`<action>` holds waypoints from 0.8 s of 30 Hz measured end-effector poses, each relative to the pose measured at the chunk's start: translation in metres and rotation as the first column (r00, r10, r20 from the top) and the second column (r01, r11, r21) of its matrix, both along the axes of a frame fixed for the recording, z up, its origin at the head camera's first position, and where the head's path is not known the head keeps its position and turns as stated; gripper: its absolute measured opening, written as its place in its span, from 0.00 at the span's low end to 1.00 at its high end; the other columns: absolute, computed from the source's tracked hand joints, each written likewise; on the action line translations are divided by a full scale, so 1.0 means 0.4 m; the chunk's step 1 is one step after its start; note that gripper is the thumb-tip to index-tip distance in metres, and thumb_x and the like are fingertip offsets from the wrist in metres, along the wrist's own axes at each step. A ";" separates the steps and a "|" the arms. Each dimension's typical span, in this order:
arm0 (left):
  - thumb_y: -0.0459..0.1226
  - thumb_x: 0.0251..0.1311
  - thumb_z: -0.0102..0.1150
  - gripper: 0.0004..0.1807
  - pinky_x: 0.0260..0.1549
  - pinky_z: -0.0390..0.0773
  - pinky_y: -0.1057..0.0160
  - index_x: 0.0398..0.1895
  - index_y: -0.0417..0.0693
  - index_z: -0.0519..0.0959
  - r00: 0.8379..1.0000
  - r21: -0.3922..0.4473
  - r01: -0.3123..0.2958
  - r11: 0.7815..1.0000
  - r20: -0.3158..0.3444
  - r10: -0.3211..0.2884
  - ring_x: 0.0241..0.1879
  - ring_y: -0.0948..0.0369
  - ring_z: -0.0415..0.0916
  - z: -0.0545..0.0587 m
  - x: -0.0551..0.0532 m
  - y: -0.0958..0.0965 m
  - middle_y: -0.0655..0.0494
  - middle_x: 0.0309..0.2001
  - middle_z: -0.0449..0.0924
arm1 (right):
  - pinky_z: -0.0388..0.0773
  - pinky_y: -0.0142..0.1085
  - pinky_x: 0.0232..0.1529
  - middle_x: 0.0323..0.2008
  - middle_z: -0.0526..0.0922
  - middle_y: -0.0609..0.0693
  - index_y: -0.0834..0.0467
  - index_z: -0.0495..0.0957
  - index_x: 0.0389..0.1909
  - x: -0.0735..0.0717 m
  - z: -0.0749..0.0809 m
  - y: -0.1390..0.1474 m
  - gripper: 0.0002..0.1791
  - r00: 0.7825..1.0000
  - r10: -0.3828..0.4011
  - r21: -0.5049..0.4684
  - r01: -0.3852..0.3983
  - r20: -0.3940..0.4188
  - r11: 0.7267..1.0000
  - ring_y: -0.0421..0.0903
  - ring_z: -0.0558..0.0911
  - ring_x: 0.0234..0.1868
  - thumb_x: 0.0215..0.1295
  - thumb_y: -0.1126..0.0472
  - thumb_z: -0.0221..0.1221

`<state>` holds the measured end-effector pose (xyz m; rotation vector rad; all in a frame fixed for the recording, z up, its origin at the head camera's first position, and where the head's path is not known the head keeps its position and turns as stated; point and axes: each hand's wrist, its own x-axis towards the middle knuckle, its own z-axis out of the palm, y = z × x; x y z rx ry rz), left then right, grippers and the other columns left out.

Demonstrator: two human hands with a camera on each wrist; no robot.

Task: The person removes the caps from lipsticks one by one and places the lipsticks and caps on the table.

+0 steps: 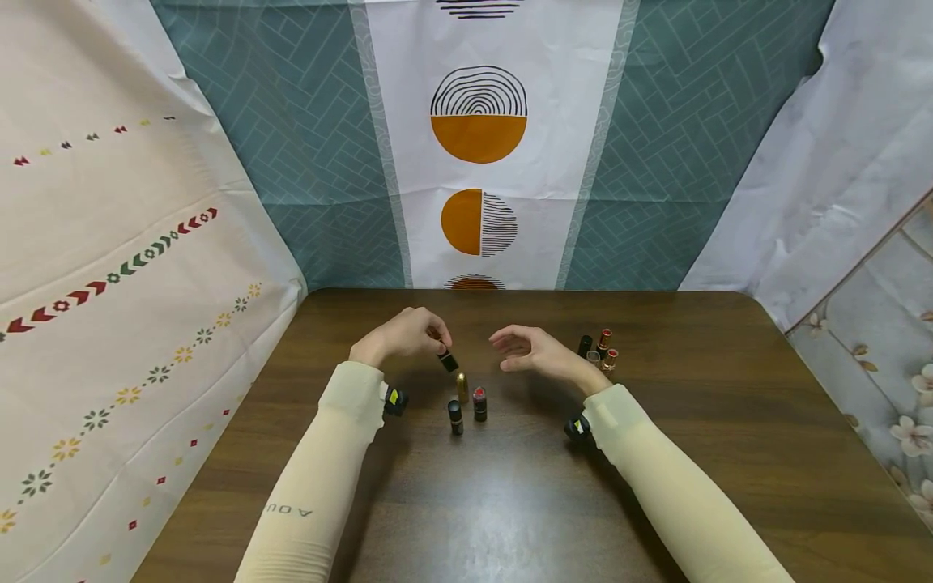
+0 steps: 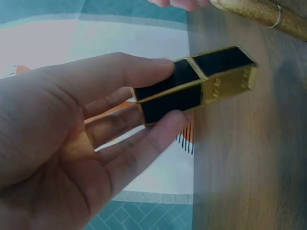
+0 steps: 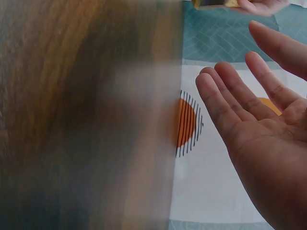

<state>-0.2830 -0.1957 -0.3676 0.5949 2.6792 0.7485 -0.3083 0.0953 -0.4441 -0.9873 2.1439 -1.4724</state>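
At the far left, a white cloth (image 1: 156, 324) with rows of small coloured motifs hangs beside the table (image 1: 525, 502). With twelve o'clock pointing toward the teal-and-white backdrop (image 1: 321, 121), the left hand (image 1: 408, 332) is in the air over the table, at about eleven o'clock from the table's middle; a black device (image 1: 394, 400) sits on its wrist. This hand pinches a boxy black case (image 1: 448, 360) with gold edges and a gold band between its thumb and fingers, so that the case juts out toward four o'clock from the hand, tilted. Below the case stand three small tubes: a black tube (image 1: 455, 417) at six o'clock from it, a shiny gold tube (image 1: 462, 388) nearest it at five o'clock, and a dark tube with a red top (image 1: 479, 403) at two o'clock from the black one. Well apart from the case, at three o'clock, the right hand (image 1: 535, 352) is raised with fingers loosely spread and palm bare. Toward three o'clock beyond this hand, a small cluster of tubes (image 1: 604, 343) stands close together, partly hidden by the forearm. At the far right is a pale floral cloth (image 1: 871, 389).
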 end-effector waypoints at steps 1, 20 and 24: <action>0.33 0.69 0.65 0.04 0.44 0.77 0.58 0.40 0.48 0.88 1.000 0.002 -0.005 1.000 -0.012 0.005 0.39 0.58 0.79 0.000 -0.002 0.002 0.59 0.39 0.87 | 0.73 0.56 0.66 0.65 0.73 0.72 0.71 0.70 0.68 0.001 -0.001 -0.003 0.27 1.000 0.002 0.000 -0.002 0.002 1.000 0.70 0.73 0.67 0.70 0.70 0.64; 0.37 0.72 0.65 0.05 0.51 0.78 0.52 0.46 0.51 0.87 0.994 0.102 -0.033 0.994 -0.100 0.043 0.48 0.56 0.80 0.002 -0.012 0.028 0.56 0.47 0.87 | 0.76 0.53 0.63 0.63 0.77 0.67 0.69 0.71 0.68 0.003 -0.006 -0.050 0.26 0.999 -0.050 -0.025 0.051 0.016 0.998 0.64 0.79 0.62 0.73 0.68 0.62; 0.38 0.71 0.65 0.05 0.53 0.78 0.52 0.46 0.51 0.87 0.994 0.119 -0.030 0.992 -0.098 0.041 0.50 0.55 0.81 0.003 -0.014 0.036 0.56 0.49 0.87 | 0.78 0.50 0.61 0.62 0.78 0.63 0.67 0.72 0.68 0.005 -0.004 -0.056 0.25 0.998 -0.065 -0.035 0.066 0.016 0.997 0.61 0.81 0.60 0.73 0.67 0.63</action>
